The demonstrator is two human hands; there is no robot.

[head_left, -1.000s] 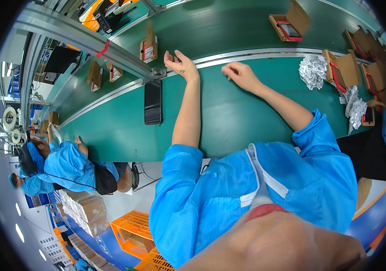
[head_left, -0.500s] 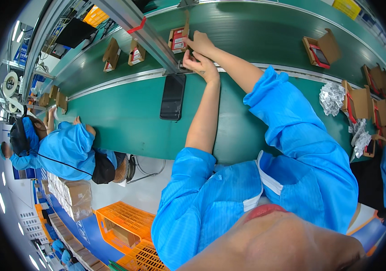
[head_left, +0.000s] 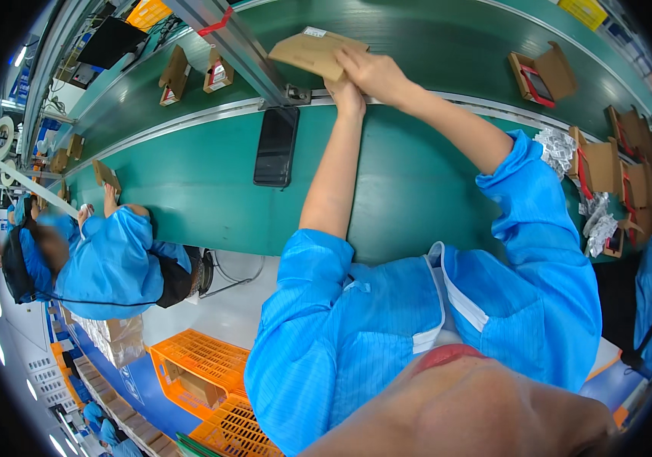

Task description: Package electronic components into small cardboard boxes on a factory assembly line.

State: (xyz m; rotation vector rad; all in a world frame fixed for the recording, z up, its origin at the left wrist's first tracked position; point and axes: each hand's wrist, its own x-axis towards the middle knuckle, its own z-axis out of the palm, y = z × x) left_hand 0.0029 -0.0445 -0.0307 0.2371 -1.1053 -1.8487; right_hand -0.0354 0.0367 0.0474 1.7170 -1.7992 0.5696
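Note:
A brown cardboard box [head_left: 304,55] with a small white label is held up over the far green belt, its lid side toward me. My left hand [head_left: 346,97] grips its near right corner, with the fingers partly hidden beneath it. Bent over its right end, the fingers of my right hand [head_left: 375,74] press on the cardboard. No red content shows in this box now. A black smartphone [head_left: 276,146] lies on the near green surface, left of my left forearm.
A metal post [head_left: 246,57] rises just left of the box. Open boxes [head_left: 219,72] stand on the belt leftward, another [head_left: 539,76] rightward. Several open boxes and crumpled clear plastic [head_left: 554,151] crowd the right side. A co-worker in blue [head_left: 108,263] works at the left; orange crates [head_left: 200,362] stand below.
The box, earlier open with red inside, has been lifted and turned and now appears closed. Both hands now hold it. The view has shifted slightly; the co-worker's hands have moved.

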